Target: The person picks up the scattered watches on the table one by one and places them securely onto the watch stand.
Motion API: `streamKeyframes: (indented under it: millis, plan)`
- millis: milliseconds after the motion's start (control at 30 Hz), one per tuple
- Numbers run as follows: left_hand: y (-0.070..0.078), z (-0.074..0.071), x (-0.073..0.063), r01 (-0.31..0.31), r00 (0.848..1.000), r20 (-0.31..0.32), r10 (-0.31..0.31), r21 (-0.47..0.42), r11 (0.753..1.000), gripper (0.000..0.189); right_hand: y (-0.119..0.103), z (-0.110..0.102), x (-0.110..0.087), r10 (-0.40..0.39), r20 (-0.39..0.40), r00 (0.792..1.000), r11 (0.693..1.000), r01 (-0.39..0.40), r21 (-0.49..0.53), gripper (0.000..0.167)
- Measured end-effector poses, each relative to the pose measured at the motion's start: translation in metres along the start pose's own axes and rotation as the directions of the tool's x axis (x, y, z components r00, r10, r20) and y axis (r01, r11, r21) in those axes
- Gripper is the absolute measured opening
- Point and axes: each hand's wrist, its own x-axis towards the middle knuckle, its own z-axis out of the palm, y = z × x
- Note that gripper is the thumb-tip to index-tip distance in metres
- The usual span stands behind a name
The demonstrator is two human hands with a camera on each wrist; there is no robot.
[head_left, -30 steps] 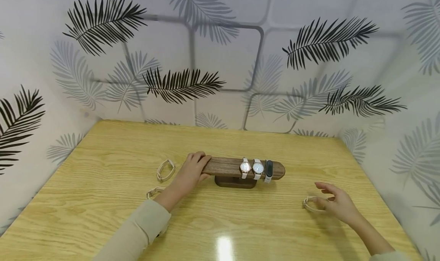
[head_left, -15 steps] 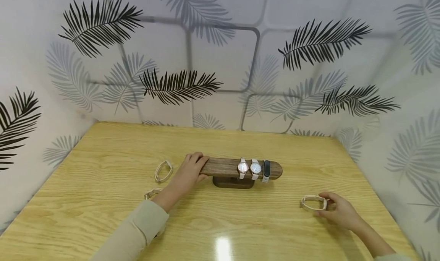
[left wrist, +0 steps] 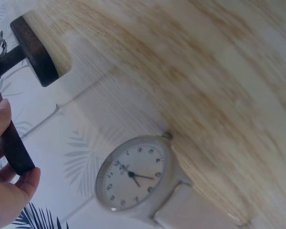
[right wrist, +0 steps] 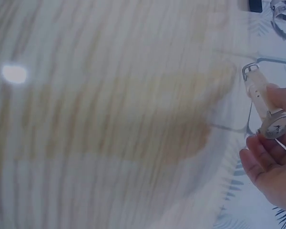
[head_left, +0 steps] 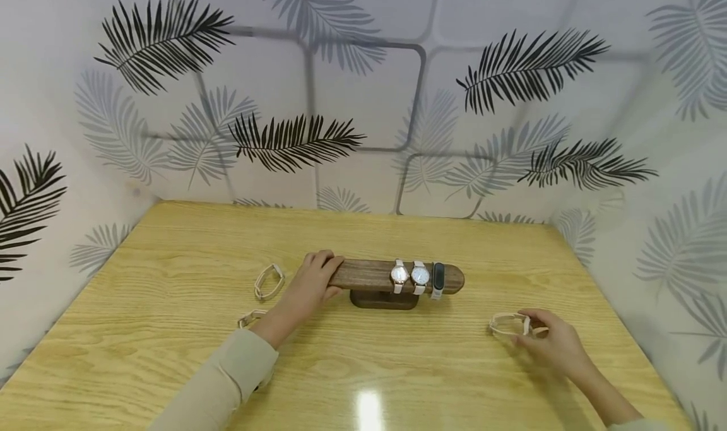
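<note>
A dark wooden watch stand (head_left: 366,274) sits mid-table, its horizontal bar on a small base. My left hand (head_left: 308,287) grips the bar's left end, fingers over the top and thumb below; the left wrist view shows them around the bar (left wrist: 16,155). Two white-strapped watches (head_left: 399,275) and a fitness band with a dark screen (head_left: 438,276) are on the bar's right half. Off to the right, my right hand (head_left: 559,346) pinches a pale-strapped wristwatch (head_left: 502,317). In the right wrist view thumb and fingers hold its round case (right wrist: 277,125), and the buckle end (right wrist: 250,69) points away.
Left of the stand lies a pale-strapped watch (head_left: 277,271) on the wooden table (head_left: 187,279). Another watch (head_left: 245,319) is partly hidden by my left forearm. A large watch dial (left wrist: 132,174) fills the foreground of the left wrist view. A leaf-patterned wall (head_left: 363,185) stands behind.
My right hand has come down to the watch at the right, taken hold of it and tilted it, shifting it slightly. The left hand stays on the stand.
</note>
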Motion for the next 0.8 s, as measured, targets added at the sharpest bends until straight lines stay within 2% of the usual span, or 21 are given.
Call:
streamKeyframes:
  millis: [167,267,633,800]
  plan:
    - [-0.001,0.001,0.001,0.002,1.000,-0.002,-0.002,0.014,1.000,0.052,-0.012,0.006,0.004,-0.119,-0.105,0.987,0.993,0.120,0.004,0.048]
    - [0.000,0.001,0.001,-0.003,1.000,-0.006,0.003,0.020,1.000,0.053,-0.017,0.010,0.005,-0.154,-0.136,0.979,0.988,0.156,0.006,0.048]
    - [0.003,0.000,-0.001,-0.001,0.999,-0.034,0.002,0.021,1.000,0.052,-0.041,0.021,0.011,-0.195,-0.129,0.972,0.980,0.189,-0.061,0.054]
    - [0.003,0.002,-0.002,-0.012,0.998,-0.063,0.013,0.019,1.000,0.055,-0.057,0.029,0.013,-0.265,-0.134,0.955,0.963,0.255,-0.086,0.048]
